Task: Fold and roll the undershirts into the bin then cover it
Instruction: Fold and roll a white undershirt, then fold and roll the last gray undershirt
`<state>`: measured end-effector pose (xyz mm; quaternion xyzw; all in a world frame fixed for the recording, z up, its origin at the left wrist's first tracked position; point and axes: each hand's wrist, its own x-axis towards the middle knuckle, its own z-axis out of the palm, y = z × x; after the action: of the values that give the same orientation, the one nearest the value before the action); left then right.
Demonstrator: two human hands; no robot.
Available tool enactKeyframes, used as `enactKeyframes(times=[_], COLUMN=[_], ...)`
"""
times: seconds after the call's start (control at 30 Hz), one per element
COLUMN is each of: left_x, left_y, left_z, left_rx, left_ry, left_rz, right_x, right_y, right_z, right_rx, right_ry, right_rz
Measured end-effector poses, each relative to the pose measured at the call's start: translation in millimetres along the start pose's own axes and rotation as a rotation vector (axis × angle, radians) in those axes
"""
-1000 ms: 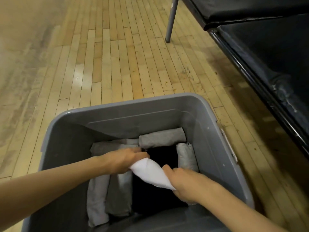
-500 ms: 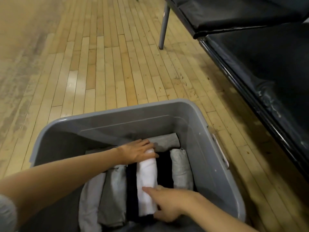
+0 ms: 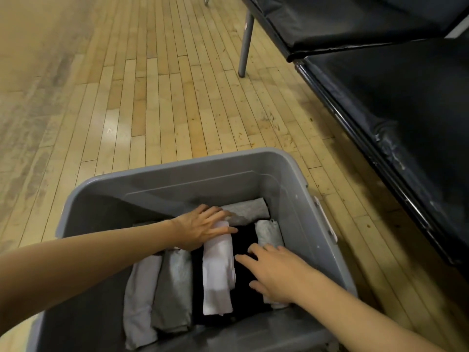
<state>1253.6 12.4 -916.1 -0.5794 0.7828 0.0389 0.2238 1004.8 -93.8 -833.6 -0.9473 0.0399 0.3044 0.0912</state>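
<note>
2 bare hands reach down into a grey bin (image 3: pixel 299 196) that stands on a wooden floor (image 3: pixel 127 97). The left hand (image 3: pixel 203 228) lies flat, fingers straight, its grip released, pressing on the far end of a white rolled undershirt (image 3: pixel 218 270) that lies lengthwise near the middle of the bin. The right hand (image 3: pixel 274 271) is also loose, fingers spread and grasping nothing, resting on black fabric (image 3: pixel 245 240) just beside the white roll, toward the bin's right wall. Left of the white roll lie 2 grey rolled undershirts (image 3: pixel 175 283) side by side. Another grey roll (image 3: pixel 247 212) lies crosswise against the far wall, and 1 more grey roll (image 3: pixel 269 233) sits along the right wall, partly under the right hand. A black padded bench (image 3: pixel 380 72) stands to the right of the bin.
</note>
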Motion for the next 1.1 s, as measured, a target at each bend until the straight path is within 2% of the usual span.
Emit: enactKeyframes(times=[0.13, 0.3, 0.47, 0.6, 0.7, 0.8, 0.93, 1.1], left_x=[-7.2, -13.3, 5.4, 44.0, 84.7, 128.2, 184.1, 229.3], left_y=[-5.0, -10.5, -0.9, 19.6, 59.3, 118.7, 219.6, 337.5], left_z=[-34.1, -107.7, -224.2, -340.7, -423.6, -496.3, -571.9, -616.7], left_rx=[0.038, 0.080, 0.088, 0.066, 0.022, 0.024, -0.013, -0.161], left_ry=[0.033, 0.129, 0.421, 0.643, 0.778, 0.880, 0.899, 0.846], left_rz=[0.011, 0.039, 0.071, 0.101, 0.145, 0.254, 0.417, 0.579], right_x=[-30.6, -89.6, -188.5, -297.8, -397.0, -489.2, -580.9, -654.3], right_y=[6.5, 12.6, 30.2, 57.0, 78.1, 96.0, 117.1, 125.9], right_z=[-29.3, -69.1, -124.5, -156.8, -160.8, -137.2, -83.5, -15.2], right_rx=[-0.092, -0.179, -0.230, -0.267, -0.124, -0.012, 0.126, 0.278], right_ry=[0.043, 0.194, 0.357, 0.451, 0.592, 0.727, 0.636, 0.515], right_rz=[0.026, 0.084, 0.198, 0.453, 0.692, 0.931, 1.245, 1.415])
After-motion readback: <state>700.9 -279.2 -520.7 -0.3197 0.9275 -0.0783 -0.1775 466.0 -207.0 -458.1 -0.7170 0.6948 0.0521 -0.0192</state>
